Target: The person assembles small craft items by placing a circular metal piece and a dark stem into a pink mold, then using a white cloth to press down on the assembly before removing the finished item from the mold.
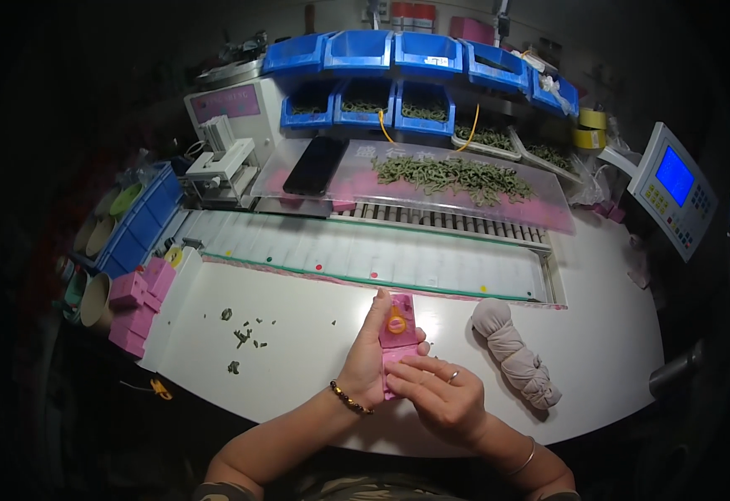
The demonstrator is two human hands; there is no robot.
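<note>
A pink rectangular block [398, 321] with a small orange ring on its top lies on the white table near the front edge. My left hand [367, 357] wraps around its left side and holds it, thumb along the edge. My right hand [436, 392] rests on the block's near end, fingers pressing on its lower pink part; a ring is on one finger. A beaded bracelet sits on my left wrist and a thin bangle on my right.
A knotted beige cloth bundle [517, 351] lies to the right. Small green bits [244, 336] are scattered left. Pink blocks [139, 301] stack at the left edge. Behind are a conveyor [365, 255], a clear shelf with green parts [453, 175] and a black phone [316, 164], blue bins [423, 54], and a control panel [674, 188].
</note>
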